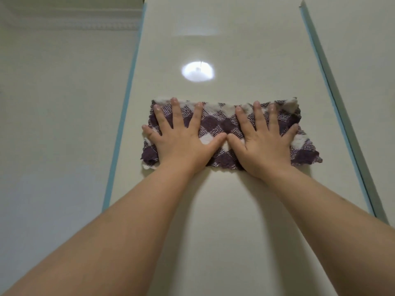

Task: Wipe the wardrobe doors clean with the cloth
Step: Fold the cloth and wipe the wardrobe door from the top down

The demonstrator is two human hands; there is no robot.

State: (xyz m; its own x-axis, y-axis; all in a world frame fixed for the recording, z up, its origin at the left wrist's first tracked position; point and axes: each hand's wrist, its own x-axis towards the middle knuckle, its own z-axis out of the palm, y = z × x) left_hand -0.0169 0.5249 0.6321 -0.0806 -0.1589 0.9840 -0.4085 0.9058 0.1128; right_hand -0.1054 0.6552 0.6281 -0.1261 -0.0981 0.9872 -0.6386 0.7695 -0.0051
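A purple and white checked cloth [222, 122] lies spread flat against the glossy cream wardrobe door [230, 210]. My left hand [181, 137] presses on the cloth's left half with fingers spread. My right hand [263, 139] presses on its right half, fingers spread too. The two thumbs nearly touch at the cloth's middle. Both palms lie flat on the cloth and do not grasp it. The cloth's parts under the hands are hidden.
The door has pale blue edges, one on the left [121, 133] and one on the right [333, 99]. A second door panel [367, 60] adjoins on the right. A plain wall [53, 103] with a ceiling moulding lies left. A lamp's reflection [197, 71] shines above the cloth.
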